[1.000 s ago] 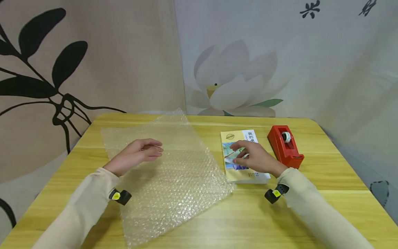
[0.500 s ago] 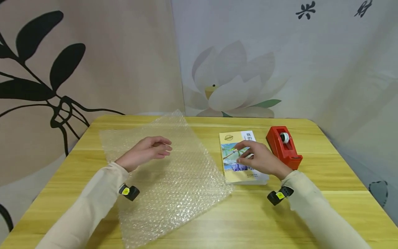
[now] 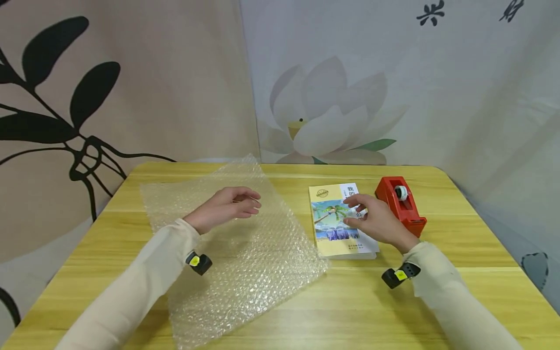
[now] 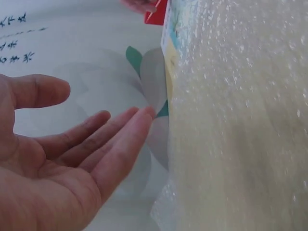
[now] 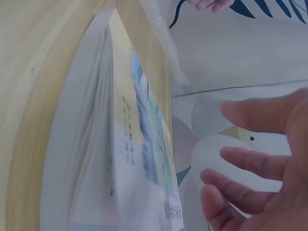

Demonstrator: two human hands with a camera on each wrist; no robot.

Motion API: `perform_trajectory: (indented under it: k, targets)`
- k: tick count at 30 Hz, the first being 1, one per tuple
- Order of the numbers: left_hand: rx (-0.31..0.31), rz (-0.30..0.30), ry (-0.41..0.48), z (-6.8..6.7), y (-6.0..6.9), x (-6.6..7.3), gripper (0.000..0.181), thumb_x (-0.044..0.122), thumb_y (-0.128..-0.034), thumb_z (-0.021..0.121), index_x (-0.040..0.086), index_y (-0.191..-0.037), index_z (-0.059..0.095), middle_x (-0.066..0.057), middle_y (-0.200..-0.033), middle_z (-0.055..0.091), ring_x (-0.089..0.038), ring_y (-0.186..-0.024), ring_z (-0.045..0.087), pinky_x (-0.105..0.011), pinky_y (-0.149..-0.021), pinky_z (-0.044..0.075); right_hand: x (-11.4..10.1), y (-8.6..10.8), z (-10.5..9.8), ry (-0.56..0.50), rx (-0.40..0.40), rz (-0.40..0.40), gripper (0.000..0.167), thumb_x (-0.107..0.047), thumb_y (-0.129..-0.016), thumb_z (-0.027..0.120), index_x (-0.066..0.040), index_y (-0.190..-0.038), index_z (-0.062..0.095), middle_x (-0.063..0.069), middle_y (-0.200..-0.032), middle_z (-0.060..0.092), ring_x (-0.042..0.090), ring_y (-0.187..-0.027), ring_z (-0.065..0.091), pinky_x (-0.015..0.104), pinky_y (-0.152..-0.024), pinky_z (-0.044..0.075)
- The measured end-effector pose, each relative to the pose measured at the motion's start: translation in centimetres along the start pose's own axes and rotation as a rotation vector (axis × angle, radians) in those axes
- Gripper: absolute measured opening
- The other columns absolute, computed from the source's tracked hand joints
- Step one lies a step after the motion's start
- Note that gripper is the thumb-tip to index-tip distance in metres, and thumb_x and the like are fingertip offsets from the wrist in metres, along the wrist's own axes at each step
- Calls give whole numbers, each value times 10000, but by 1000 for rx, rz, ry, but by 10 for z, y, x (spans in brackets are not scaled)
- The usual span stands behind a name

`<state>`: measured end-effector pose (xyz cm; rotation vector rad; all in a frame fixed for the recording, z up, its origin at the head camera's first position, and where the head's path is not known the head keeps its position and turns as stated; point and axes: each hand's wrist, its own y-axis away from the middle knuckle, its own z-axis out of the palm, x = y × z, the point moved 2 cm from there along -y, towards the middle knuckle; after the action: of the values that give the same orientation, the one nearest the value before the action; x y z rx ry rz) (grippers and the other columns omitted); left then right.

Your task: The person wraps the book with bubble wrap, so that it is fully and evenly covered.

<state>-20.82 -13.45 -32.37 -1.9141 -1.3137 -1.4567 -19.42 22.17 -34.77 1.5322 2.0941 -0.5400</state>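
Note:
A sheet of clear bubble wrap (image 3: 245,262) lies over the left and middle of the table. My left hand (image 3: 225,208) hovers above it, fingers relaxed and holding nothing; the left wrist view shows the hand (image 4: 72,159) apart from the bubble wrap (image 4: 240,134). A paperback book (image 3: 334,233) with a yellow and blue cover lies just right of the sheet. Over its right side hangs my right hand (image 3: 378,221), fingers loosely bent and holding nothing. In the right wrist view, a gap separates that hand (image 5: 260,163) from the book (image 5: 139,130).
A red tape dispenser (image 3: 404,214) with a small white roll stands right of the book, behind the right hand. The wooden table (image 3: 472,272) ends at a printed cloth backdrop (image 3: 197,97). A far corner of the bubble wrap reaches past the table's back edge.
My left hand has moved right and slightly farther back over the bubble wrap. The right hand has shifted right, uncovering more of the book's cover. Bubble wrap, book and dispenser stay in place.

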Motion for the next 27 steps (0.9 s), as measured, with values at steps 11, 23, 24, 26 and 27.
perform_trajectory:
  k: [11, 23, 24, 26, 27]
  targets:
    - [-37, 36, 90, 18, -23, 7, 437, 159, -1051, 491, -51, -1431, 443, -259, -1435, 518, -369, -1303, 581, -408, -1073, 518, 13, 2, 2, 48, 10, 70, 559, -235, -887, 744, -25, -1374, 567, 243, -1401, 533, 379, -1146, 525, 501, -906, 551]
    - [-57, 50, 144, 34, -45, 13, 410, 131, -1054, 481, -70, -1411, 453, -250, -1413, 532, -369, -1300, 583, -389, -1070, 520, 19, 2, 3, 67, -9, 124, 632, -280, -886, 737, -25, -1420, 516, 273, -1469, 443, 432, -1290, 432, 648, -1048, 443]
    - [-58, 48, 153, 36, -48, 14, 410, 130, -1054, 480, -71, -1411, 454, -255, -1418, 529, -369, -1303, 581, -387, -1072, 519, 21, 1, 3, 68, -12, 120, 635, -283, -887, 736, -22, -1421, 514, 274, -1464, 447, 434, -1284, 442, 646, -1044, 447]
    - [-61, 44, 165, 38, -53, 15, 411, 129, -1054, 479, -72, -1412, 452, -253, -1421, 528, -367, -1307, 578, -382, -1075, 517, 22, 1, 4, 64, -21, 120, 636, -288, -890, 735, -17, -1420, 510, 278, -1460, 446, 452, -1287, 459, 639, -1035, 459]
    - [-62, 39, 173, 40, -55, 15, 409, 127, -1053, 480, -71, -1410, 454, -251, -1420, 528, -366, -1308, 577, -379, -1075, 517, 23, 1, 4, 61, -27, 123, 638, -289, -892, 734, -15, -1421, 508, 281, -1459, 445, 462, -1289, 465, 635, -1030, 465]
